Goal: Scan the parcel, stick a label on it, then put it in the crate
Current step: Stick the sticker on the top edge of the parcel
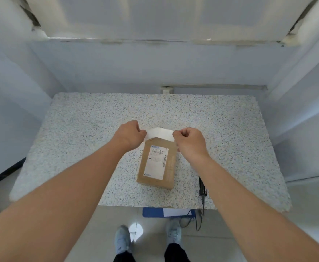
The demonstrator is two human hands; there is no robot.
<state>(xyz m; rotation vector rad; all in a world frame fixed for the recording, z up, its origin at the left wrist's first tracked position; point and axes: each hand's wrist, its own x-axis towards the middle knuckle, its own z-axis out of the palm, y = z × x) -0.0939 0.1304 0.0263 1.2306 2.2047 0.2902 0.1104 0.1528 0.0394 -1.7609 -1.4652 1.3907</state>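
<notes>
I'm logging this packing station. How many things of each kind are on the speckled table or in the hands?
Cardboard parcels: 1
Blank white labels, held between left hand and right hand: 1
Black handheld scanners: 1
Total: 3

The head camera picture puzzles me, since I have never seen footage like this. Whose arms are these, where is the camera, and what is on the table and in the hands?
There is no machine here. A person wears a wide-angle camera on the head, looking forward and down, so you see their own bare arms and, at the bottom, their shoes. On the speckled table lies a brown cardboard parcel that already carries a printed barcode label. The left hand and the right hand each pinch one end of a white sheet, probably the new label, above the parcel's far end. A dark corded tool, perhaps the scanner, lies to the right. Something blue sits under the table.
</notes>
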